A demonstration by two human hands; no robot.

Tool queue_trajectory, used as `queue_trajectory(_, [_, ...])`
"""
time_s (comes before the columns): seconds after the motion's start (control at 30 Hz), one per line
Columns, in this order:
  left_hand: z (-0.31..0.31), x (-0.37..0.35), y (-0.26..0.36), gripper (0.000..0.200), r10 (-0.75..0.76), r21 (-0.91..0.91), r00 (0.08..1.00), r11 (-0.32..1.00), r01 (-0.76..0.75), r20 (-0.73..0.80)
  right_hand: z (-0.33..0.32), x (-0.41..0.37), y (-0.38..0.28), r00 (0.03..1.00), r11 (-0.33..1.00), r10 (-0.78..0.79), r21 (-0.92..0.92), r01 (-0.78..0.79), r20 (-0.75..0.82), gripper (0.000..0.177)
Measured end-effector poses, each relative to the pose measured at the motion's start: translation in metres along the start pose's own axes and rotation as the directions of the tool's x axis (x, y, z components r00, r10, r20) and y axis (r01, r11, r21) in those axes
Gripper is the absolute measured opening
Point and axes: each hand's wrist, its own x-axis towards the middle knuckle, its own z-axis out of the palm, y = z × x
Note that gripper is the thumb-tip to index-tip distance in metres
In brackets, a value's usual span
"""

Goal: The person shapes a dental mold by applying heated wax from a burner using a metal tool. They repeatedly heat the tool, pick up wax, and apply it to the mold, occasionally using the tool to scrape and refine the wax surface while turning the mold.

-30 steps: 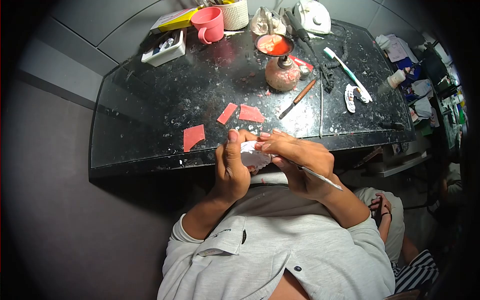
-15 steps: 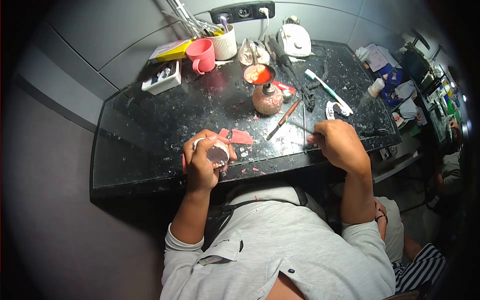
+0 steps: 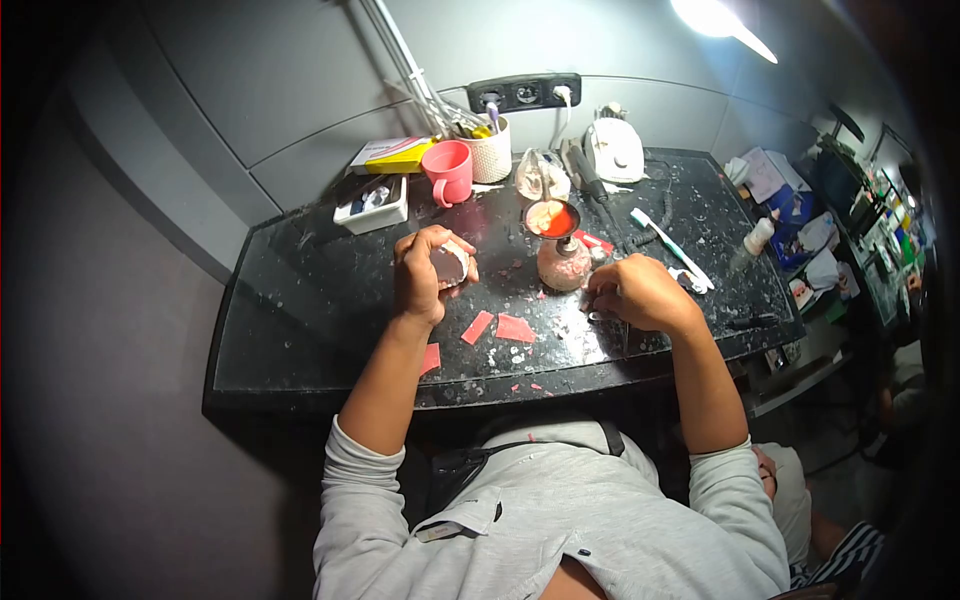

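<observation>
Left hand (image 3: 428,272): curled around a white mould (image 3: 447,266), above the bench (image 3: 300,320).
Right hand (image 3: 636,293): curled beside the burner (image 3: 560,262); grip unclear.

A bright overhead lamp (image 3: 715,18) at the top right burns out to white glare. The glossy black speckled worktop (image 3: 300,300) gives a dull sheen. The left hand (image 3: 420,285) and the white-rimmed dental cast (image 3: 447,265) in its grip are sharp, evenly lit. Fisheye bends the edges; corners fall black, the right-side clutter (image 3: 810,240) soft.
</observation>
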Motion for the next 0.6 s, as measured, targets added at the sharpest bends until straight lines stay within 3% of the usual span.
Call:
queue_trajectory(0.07, [-0.01, 0.0, -0.007, 0.04, 0.007, -0.019, 1.0, 1.0, -0.007, 0.026, 0.001, -0.001, 0.005, 1.0, 0.99, 0.031, 0.139, -0.03, -0.002, 0.019])
queue_trajectory(0.1, [-0.014, 0.0, -0.008, 0.042, 0.023, -0.026, 0.997, 0.999, -0.021, 0.071, -0.001, -0.001, 0.005, 1.0, 0.991, 0.016, 0.129, -0.017, 0.007, 0.019])
queue_trajectory(0.17, [-0.018, 0.0, -0.008, 0.048, -0.018, -0.033, 0.997, 0.999, 0.021, 0.076, -0.006, -0.004, 0.005, 0.992, 0.999, 0.009, 0.047, -0.003, -0.129, 0.02])
queue_trajectory(0.23, [-0.019, 0.003, -0.009, 0.055, -0.034, -0.146, 0.99, 0.988, 0.054, 0.137, -0.014, -0.003, 0.01, 0.99, 0.999, -0.027, 0.04, 0.033, -0.137, 0.022])
queue_trajectory(0.37, [-0.021, 0.006, -0.007, 0.065, -0.089, -0.241, 0.984, 0.962, 0.125, 0.156, -0.044, -0.008, 0.011, 0.988, 0.954, 0.003, 0.296, 0.044, -0.157, 0.017])
queue_trajectory(0.43, [-0.025, 0.009, -0.011, 0.066, -0.095, -0.256, 0.98, 0.957, 0.139, 0.175, -0.05, -0.002, 0.03, 0.973, 0.884, -0.026, 0.45, 0.128, -0.228, 0.015])
queue_trajectory(0.47, [-0.027, 0.011, -0.013, 0.068, -0.106, -0.268, 0.975, 0.95, 0.157, 0.196, -0.047, 0.006, 0.049, 0.938, 0.873, -0.103, 0.421, 0.245, -0.331, 0.015])
queue_trajectory(0.5, [-0.027, 0.012, -0.014, 0.068, -0.104, -0.267, 0.975, 0.951, 0.156, 0.197, -0.048, 0.012, 0.056, 0.949, 0.756, -0.039, 0.612, 0.232, -0.312, 0.013])
queue_trajectory(0.6, [-0.026, 0.013, -0.015, 0.069, -0.111, -0.296, 0.976, 0.941, 0.164, 0.187, -0.05, 0.025, 0.075, 0.92, 0.469, 0.037, 0.819, 0.329, -0.391, 0.017])
